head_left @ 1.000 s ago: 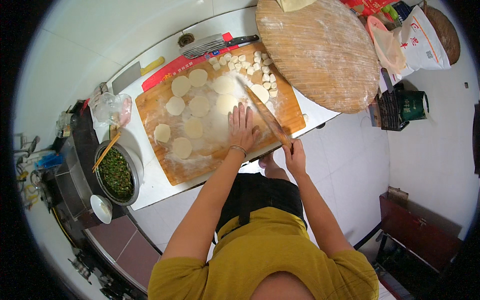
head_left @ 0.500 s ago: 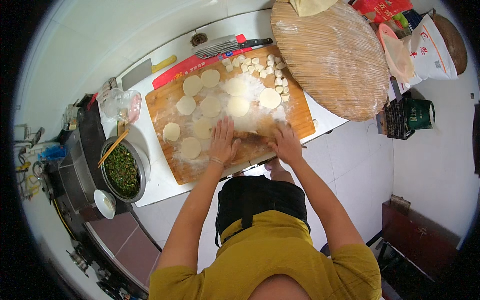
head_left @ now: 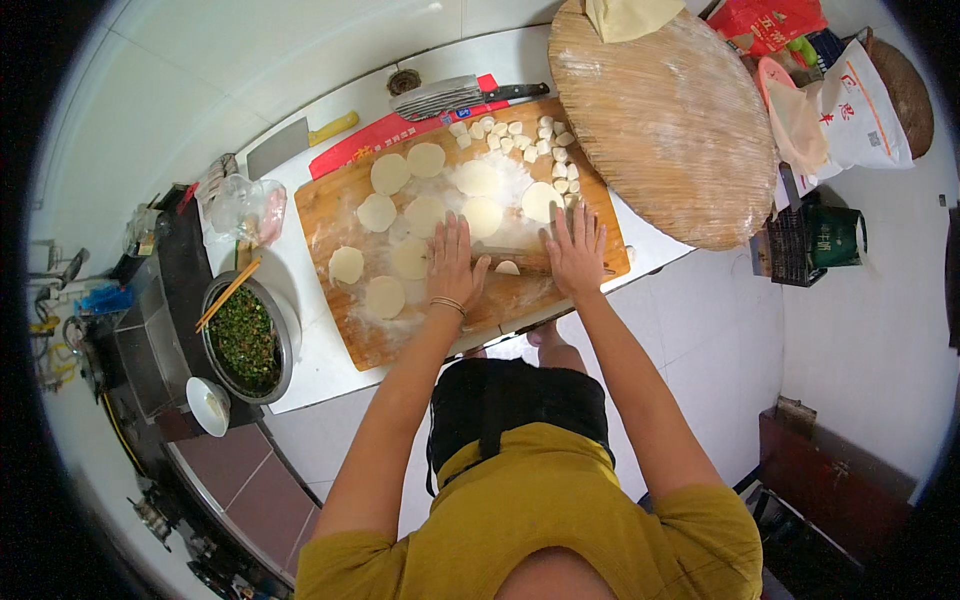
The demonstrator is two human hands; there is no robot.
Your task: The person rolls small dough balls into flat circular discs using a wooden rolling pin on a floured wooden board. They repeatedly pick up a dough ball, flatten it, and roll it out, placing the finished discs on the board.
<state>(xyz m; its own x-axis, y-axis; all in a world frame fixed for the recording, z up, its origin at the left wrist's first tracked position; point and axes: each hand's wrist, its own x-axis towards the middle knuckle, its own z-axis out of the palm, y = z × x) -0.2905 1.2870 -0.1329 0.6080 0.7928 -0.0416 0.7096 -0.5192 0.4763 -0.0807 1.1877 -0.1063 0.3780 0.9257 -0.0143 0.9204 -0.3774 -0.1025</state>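
Observation:
On the floured wooden board (head_left: 360,345), a wooden rolling pin (head_left: 525,258) lies crosswise under both my palms. My left hand (head_left: 455,265) rests flat on its left end, fingers stretched out and pointing away from me. At the other end, my right hand (head_left: 576,252) also lies flat with straight fingers. A small dough piece (head_left: 507,268) shows at the pin's near edge, partly hidden by it. Several thin round wrappers (head_left: 425,215) lie to the left of and beyond the pin. Small cut dough pieces (head_left: 545,145) cluster at the board's far right.
Left of the board stands a metal bowl of chopped green filling (head_left: 247,345) with chopsticks (head_left: 230,293) across it, beside a small white bowl (head_left: 209,407). A cleaver (head_left: 278,149) and a black-handled knife (head_left: 440,98) lie behind. A large round woven tray (head_left: 670,120) overhangs the right.
Both my hands have moved away from me with the rolling pin, which was blurred before. The small dough piece now shows at its near edge.

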